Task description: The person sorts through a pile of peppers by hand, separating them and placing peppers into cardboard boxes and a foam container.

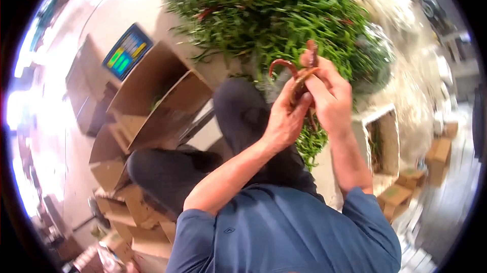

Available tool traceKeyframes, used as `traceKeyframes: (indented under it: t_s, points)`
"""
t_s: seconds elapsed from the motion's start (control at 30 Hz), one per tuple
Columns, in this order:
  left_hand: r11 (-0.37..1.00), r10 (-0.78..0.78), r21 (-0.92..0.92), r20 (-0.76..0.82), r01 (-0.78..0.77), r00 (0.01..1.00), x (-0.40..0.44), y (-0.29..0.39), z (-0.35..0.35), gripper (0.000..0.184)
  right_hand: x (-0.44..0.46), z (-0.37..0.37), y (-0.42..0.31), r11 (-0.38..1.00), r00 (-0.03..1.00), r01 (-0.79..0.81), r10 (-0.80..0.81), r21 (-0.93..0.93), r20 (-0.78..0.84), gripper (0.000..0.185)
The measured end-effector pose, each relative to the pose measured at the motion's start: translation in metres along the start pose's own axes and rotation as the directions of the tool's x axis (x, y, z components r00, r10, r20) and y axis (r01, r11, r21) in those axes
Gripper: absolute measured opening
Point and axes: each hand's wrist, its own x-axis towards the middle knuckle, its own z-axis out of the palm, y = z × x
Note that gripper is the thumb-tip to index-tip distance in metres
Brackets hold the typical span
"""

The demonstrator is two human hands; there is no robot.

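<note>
In front of my body both hands are close together and nearly touching. My left hand (pixel 286 121) is closed around a few long red and brownish chili peppers (pixel 285 63), and one red tip curls out above the fingers. Closed too, my right hand (pixel 331 94) pinches a dark red chili pepper (pixel 312 50) that sticks up past its fingertips. A brownish curved pepper (pixel 300 81) runs between the two hands. Beyond them spreads a large heap of green chili peppers (pixel 274 9), with a few red ones mixed in.
Open cardboard boxes (pixel 152 98) stand to the left, beside a blue and yellow printed panel (pixel 128 51). A white-edged box (pixel 383 143) with some green inside is at right, near clear plastic sheeting (pixel 411 80). More cartons (pixel 395 199) lie at lower right.
</note>
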Motion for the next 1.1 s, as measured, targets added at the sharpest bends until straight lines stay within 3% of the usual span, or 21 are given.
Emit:
traceKeyframes:
  t_s: [0.03, 0.07, 0.1, 0.13, 0.2, 0.23, 0.27, 0.37, 0.43, 0.47, 0.5, 0.57, 0.63, 0.67, 0.7, 0.77, 0.87, 0.97, 1.0, 1.03, 1.1]
  points:
    - [0.996, 0.059, -0.061, -0.004, -0.059, 0.998, 0.000, 0.017, -0.003, 0.041, 0.001, 0.001, -0.015, 0.953, 0.989, 0.138, -0.115, -0.270, 0.098, 0.031]
    - [0.975, 0.130, 0.196, -0.126, -0.104, 0.983, 0.005, 0.051, -0.003, 0.042, 0.001, 0.003, -0.028, 0.877, 0.953, 0.300, -0.265, -0.374, 0.145, 0.031]
    - [0.925, 0.320, 0.246, -0.088, -0.290, 0.943, 0.010, 0.085, -0.009, 0.038, 0.000, 0.005, -0.038, 0.765, 0.895, 0.445, -0.402, -0.466, 0.195, 0.030]
    - [0.823, 0.504, 0.356, -0.097, -0.443, 0.858, 0.014, 0.122, -0.019, 0.038, -0.001, 0.007, -0.044, 0.762, 0.867, 0.493, -0.470, -0.419, 0.166, 0.030]
    - [0.451, 0.782, 0.644, 0.048, -0.618, 0.621, 0.016, 0.198, -0.054, 0.021, 0.000, 0.007, -0.046, 0.749, 0.827, 0.552, -0.547, -0.366, 0.128, 0.028]
    - [0.156, 0.843, 0.862, 0.138, -0.482, 0.520, 0.009, 0.235, -0.062, 0.022, 0.005, 0.005, -0.040, 0.766, 0.826, 0.559, -0.546, -0.317, 0.138, 0.026]
    - [0.202, 0.865, 0.857, 0.070, -0.473, 0.497, 0.003, 0.262, -0.074, 0.024, 0.008, 0.003, -0.031, 0.763, 0.846, 0.529, -0.507, -0.371, 0.163, 0.026]
    - [0.009, 0.865, 0.968, 0.119, -0.252, 0.488, -0.033, 0.329, -0.127, 0.024, 0.016, 0.006, 0.015, 0.848, 0.943, 0.325, -0.260, -0.419, 0.205, 0.023]
    - [0.010, 0.862, 0.994, 0.044, -0.105, 0.505, -0.065, 0.359, -0.175, 0.023, 0.010, 0.006, 0.059, 0.856, 0.979, 0.109, -0.005, -0.506, 0.203, 0.023]
    - [-0.056, 0.871, 0.998, 0.045, 0.008, 0.490, -0.082, 0.372, -0.203, 0.022, 0.005, 0.004, 0.083, 0.816, 0.970, 0.138, 0.004, -0.562, 0.244, 0.025]
    - [-0.115, 0.879, 0.986, 0.045, 0.119, 0.475, -0.097, 0.382, -0.229, 0.021, 0.000, 0.000, 0.108, 0.770, 0.959, 0.171, 0.013, -0.615, 0.283, 0.026]
    - [-0.160, 0.867, 0.896, -0.073, 0.415, 0.492, -0.127, 0.397, -0.278, 0.022, -0.014, -0.011, 0.155, 0.754, 0.931, 0.005, 0.237, -0.657, 0.279, 0.026]
    - [-0.383, 0.789, 0.751, -0.036, 0.537, 0.613, -0.168, 0.409, -0.360, 0.027, -0.029, -0.029, 0.202, 0.748, 0.901, -0.034, 0.309, -0.663, 0.303, 0.028]
    - [-0.416, 0.763, 0.730, -0.044, 0.542, 0.645, -0.187, 0.407, -0.394, 0.030, -0.036, -0.033, 0.216, 0.783, 0.876, -0.043, 0.329, -0.621, 0.353, 0.027]
    - [-0.449, 0.733, 0.712, -0.051, 0.540, 0.678, -0.203, 0.404, -0.424, 0.034, -0.042, -0.034, 0.221, 0.848, 0.862, -0.255, 0.417, -0.465, 0.287, 0.022]
    - [-0.446, 0.707, 0.643, -0.173, 0.622, 0.685, -0.241, 0.393, -0.479, 0.043, -0.046, -0.054, 0.248, 0.736, 0.819, -0.225, 0.498, -0.639, 0.284, 0.025]
    - [-0.456, 0.679, 0.608, -0.235, 0.650, 0.695, -0.283, 0.369, -0.535, 0.046, -0.056, -0.064, 0.258, 0.672, 0.715, -0.556, 0.687, -0.489, 0.129, 0.035]
    - [-0.454, 0.600, 0.579, -0.362, 0.677, 0.713, -0.299, 0.354, -0.563, 0.048, -0.067, -0.083, 0.277, 0.563, 0.741, -0.308, 0.647, -0.767, 0.177, 0.036]
    - [-0.424, 0.559, 0.571, -0.445, 0.703, 0.699, -0.295, 0.348, -0.563, 0.048, -0.077, -0.110, 0.307, 0.569, 0.718, -0.430, 0.686, -0.701, 0.117, 0.038]
    - [-0.395, 0.508, 0.563, -0.524, 0.726, 0.683, -0.291, 0.342, -0.562, 0.048, -0.080, -0.106, 0.319, 0.595, 0.711, -0.444, 0.689, -0.670, 0.140, 0.039]
    - [-0.525, 0.426, 0.567, -0.471, 0.635, 0.773, -0.300, 0.332, -0.584, 0.047, -0.096, -0.109, 0.323, 0.624, 0.708, -0.504, 0.694, -0.596, 0.128, 0.041]
